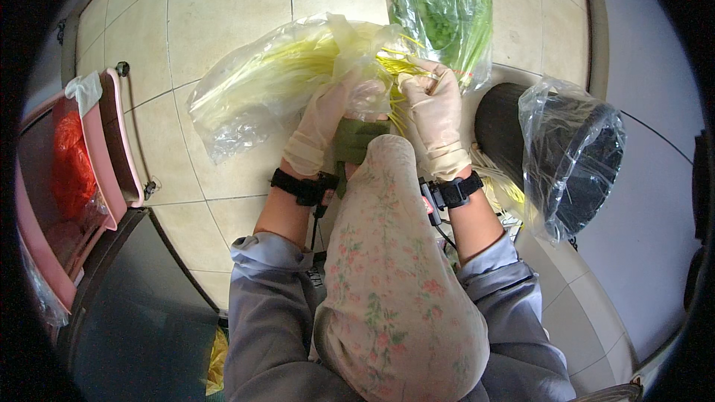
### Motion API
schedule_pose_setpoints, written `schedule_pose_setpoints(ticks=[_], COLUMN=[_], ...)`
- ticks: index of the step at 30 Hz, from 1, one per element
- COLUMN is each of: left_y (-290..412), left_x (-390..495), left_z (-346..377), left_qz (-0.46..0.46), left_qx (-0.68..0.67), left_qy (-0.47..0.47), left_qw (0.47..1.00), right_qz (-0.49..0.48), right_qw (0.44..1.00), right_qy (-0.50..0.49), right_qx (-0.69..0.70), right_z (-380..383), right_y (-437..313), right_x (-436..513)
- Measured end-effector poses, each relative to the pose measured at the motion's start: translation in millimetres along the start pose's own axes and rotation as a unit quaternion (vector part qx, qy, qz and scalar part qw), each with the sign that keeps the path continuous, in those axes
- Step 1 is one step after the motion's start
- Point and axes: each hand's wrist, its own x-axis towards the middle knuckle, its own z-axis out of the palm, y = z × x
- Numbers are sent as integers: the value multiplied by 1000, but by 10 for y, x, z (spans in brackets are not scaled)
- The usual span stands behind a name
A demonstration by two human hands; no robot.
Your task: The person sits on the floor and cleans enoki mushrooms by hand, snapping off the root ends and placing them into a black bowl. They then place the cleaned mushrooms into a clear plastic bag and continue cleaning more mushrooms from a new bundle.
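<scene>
Both of my hands wear thin whitish gloves. A clear plastic bag (234, 117) lies on the floor before me, full of long pale-yellow stalks, probably yellow chives (296, 56). My left hand (327, 114) is closed around the bag near its mouth, and the plastic partly hides its fingers. Thin yellow ends (394, 64) stick out of the bag on the right. There my right hand (435, 103) has thumb and fingers pinched together on some of these stalk ends. My raised knee in floral cloth (391, 234) stands between my forearms.
Leafy green vegetables in a clear bag (441, 17) lie beyond my right hand. At right a black bin (503, 117) with a clear liner leans or lies tilted. Pale stalks (505, 192) lie beside it. A pink wheeled rack (103, 162) holding a red plastic bag (74, 162) stands left.
</scene>
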Motion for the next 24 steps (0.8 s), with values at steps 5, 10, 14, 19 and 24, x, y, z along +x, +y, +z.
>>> schedule_pose_setpoints(ticks=[5, 10, 14, 19, 24], left_y=[47, 148, 280, 462, 701], left_x=[-9, -279, -623, -939, -1391], left_z=[-2, 87, 134, -37, -145], left_qz=[-42, 127, 193, 26, 104], left_qx=[-62, 11, 300, -105, -80], left_qy=[4, -44, -1, 23, 65], left_qw=[997, 991, 934, 994, 989], right_qz=[53, 26, -38, -110, -5], right_qw=[994, 990, 993, 966, 985], right_qy=[-3, 13, 65, 224, 96], right_qx=[91, 136, 86, 62, 146], right_z=[-82, -297, -892, -2053, -2993], right_y=[-215, -731, -1279, -1661, -1259], right_x=[-52, -572, -1039, -1326, -1388])
